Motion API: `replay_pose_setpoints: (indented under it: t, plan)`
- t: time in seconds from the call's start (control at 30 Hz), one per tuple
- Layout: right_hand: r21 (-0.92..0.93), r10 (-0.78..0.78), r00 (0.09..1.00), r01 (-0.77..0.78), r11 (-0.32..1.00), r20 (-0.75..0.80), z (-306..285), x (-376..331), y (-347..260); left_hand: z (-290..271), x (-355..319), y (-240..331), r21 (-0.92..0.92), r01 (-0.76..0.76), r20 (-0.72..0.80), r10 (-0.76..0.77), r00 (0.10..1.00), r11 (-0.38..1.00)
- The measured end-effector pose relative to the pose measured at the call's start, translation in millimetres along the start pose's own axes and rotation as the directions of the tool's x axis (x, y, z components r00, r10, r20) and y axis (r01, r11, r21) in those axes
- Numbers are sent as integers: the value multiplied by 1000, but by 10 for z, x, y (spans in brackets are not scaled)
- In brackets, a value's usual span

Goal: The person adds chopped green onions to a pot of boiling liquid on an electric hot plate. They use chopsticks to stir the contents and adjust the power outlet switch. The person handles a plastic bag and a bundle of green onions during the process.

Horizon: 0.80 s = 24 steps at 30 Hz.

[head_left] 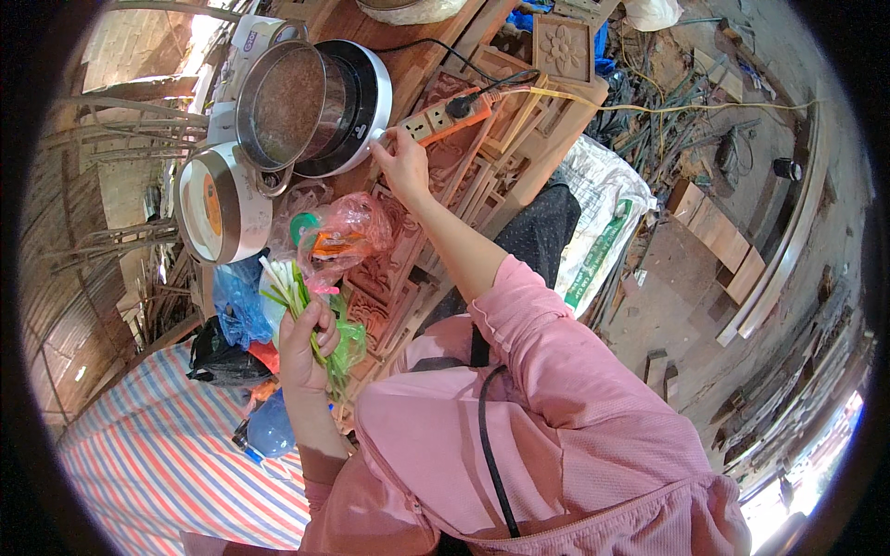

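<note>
A bunch of scallions (296,289), white ends up and green stems hanging below, is wrapped in the fingers of my left hand (308,345). My right hand (405,170) reaches to the rim of a round black-and-white electric cooker (373,93), its fingers pinched at a small white knob (378,136). Resting partly over the cooker is a steel pot (281,104) with brownish contents. Between my hands lies a clear reddish plastic bag (357,227) with something orange inside.
A white rice cooker (221,204) stands left of the pot. An orange power strip (445,118) with a black plug lies right of my right hand, on carved wooden panels (431,199). Blue bags (243,298) and a striped sheet (176,440) are at the left.
</note>
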State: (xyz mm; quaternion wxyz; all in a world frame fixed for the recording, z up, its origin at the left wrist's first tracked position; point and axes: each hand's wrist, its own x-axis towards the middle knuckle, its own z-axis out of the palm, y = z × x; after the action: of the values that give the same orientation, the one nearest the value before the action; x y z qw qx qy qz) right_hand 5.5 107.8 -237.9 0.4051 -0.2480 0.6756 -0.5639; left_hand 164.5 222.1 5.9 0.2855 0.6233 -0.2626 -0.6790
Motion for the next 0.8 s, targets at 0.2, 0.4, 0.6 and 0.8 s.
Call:
replay_pose_setpoints:
  t: [0.2,0.4,0.6,0.8]
  plan:
    - [-90,-43,999,46,995,30,-22,5,7,24,-1,-4,-19,-1,-4,1,1000,1000]
    - [-208,-62,997,72,976,54,-39,17,12,44,-11,-10,-47,10,-1,-10,1000,999]
    - [-198,-103,993,113,974,60,-36,17,26,69,-13,-6,-50,5,-1,-5,1000,999]
    - [-197,-86,994,98,975,71,-96,-24,22,92,-11,-2,-54,4,11,-4,1000,999]
